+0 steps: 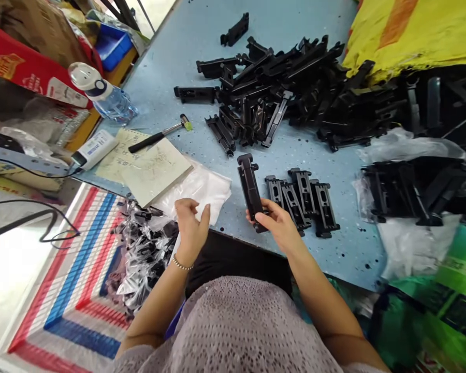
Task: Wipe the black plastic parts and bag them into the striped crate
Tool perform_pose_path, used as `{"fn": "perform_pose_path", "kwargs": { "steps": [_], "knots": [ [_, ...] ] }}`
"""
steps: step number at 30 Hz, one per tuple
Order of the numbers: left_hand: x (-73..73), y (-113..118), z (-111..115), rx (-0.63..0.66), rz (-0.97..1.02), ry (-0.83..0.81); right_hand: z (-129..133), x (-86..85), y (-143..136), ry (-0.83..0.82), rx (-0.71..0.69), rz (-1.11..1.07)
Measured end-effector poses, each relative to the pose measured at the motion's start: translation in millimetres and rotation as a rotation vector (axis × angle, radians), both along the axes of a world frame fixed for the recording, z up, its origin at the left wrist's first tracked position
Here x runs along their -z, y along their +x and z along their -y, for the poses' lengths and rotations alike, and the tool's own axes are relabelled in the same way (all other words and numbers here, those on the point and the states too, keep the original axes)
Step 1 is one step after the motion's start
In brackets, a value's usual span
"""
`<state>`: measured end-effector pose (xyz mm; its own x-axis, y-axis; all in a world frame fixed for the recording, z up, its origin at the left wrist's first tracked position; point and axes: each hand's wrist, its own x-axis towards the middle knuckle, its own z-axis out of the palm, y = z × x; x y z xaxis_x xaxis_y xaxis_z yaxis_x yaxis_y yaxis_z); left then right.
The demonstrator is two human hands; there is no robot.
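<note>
1. Here, near the middle, wearing a lavender knit top (248, 326) and, at the left wrist, a beaded bracelet (182, 263).
2. To the near left, below table level, seen in striped mesh (62, 290): wrapped parts (151, 254), heaped beside the table (345, 254).
3. At the near edge, holding the left hand (192, 228) with fingers curled loosely and thumb apart, just at the plastic bags (205, 191); cannot tell whether touching them.
4. Just right of there, pinching the black part (251, 189) at its near end between thumb and fingers of the right hand (277, 225), far end tilted slightly left, above the table.
5. Right of that hand, lying side by side: four parts (324, 207). Farther right, lying on clear plastic: more parts (415, 191).
6. Left of the bags and partly on them, lying flat: a pad (155, 176), with a hammer (159, 137) across its far side. Farther left, lying beside the paper: a white box (97, 149).
7. At the far left, standing: a bottle (104, 96). Across the far middle and right, jumbled together: a black pile (267, 83), reaching to a yellow sack (419, 39).
</note>
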<state>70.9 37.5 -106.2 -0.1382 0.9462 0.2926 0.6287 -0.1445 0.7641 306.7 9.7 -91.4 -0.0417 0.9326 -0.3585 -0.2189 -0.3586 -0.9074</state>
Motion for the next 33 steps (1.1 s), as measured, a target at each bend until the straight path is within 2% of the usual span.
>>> {"fn": "perform_pose_path", "kwargs": {
  "steps": [2,5,10,12,15,18,21,23,25,27,28,31,33],
  "knots": [
    [1.5,-12.4,1.5,-0.044,-0.147,0.055,-1.1,-1.2,-3.4,-0.017,0.007,-0.072],
    [2.3,-15.3,-1.7,-0.034,-0.293,0.011,-4.1,-1.1,-16.3,-0.061,0.006,-0.177],
    [0.9,-19.8,-11.8,-0.028,-0.352,-0.059,-10.4,0.5,-29.1,-0.117,0.001,-0.278],
    [-0.4,-24.9,-15.3,0.037,-0.261,-0.089,-11.8,-0.5,-29.1,-0.128,-0.039,-0.347],
    [-1.3,-28.1,-23.1,0.053,0.063,-0.183,-15.8,-2.4,-33.3,-0.150,-0.156,-0.492],
    [0.3,-23.3,-34.2,0.074,0.346,-0.292,-25.4,-0.2,-49.5,-0.166,-0.279,-0.643],
    [1.1,-18.5,-43.3,0.131,0.478,-0.374,-38.0,6.8,-69.9,-0.157,-0.312,-0.715],
    [-0.9,-20.6,-44.9,0.114,0.505,-0.368,-43.6,12.1,-77.2,-0.168,-0.267,-0.729],
    [-4.6,-27.9,-42.3,0.051,0.450,-0.273,-44.6,16.6,-76.7,-0.206,-0.185,-0.748],
    [-8.7,-37.6,-36.8,0.000,0.286,-0.131,-41.5,20.1,-70.9,-0.252,-0.104,-0.775],
    [-10.4,-42.4,-33.8,0.020,0.165,-0.060,-39.3,21.5,-67.5,-0.272,-0.073,-0.786],
    [-13.0,-52.7,-28.3,0.184,-0.177,0.065,-33.8,24.6,-60.2,-0.288,-0.025,-0.758],
    [-13.5,-55.0,-29.1,0.238,-0.284,0.091,-31.5,24.2,-57.4,-0.248,0.012,-0.675]
  ]
}}
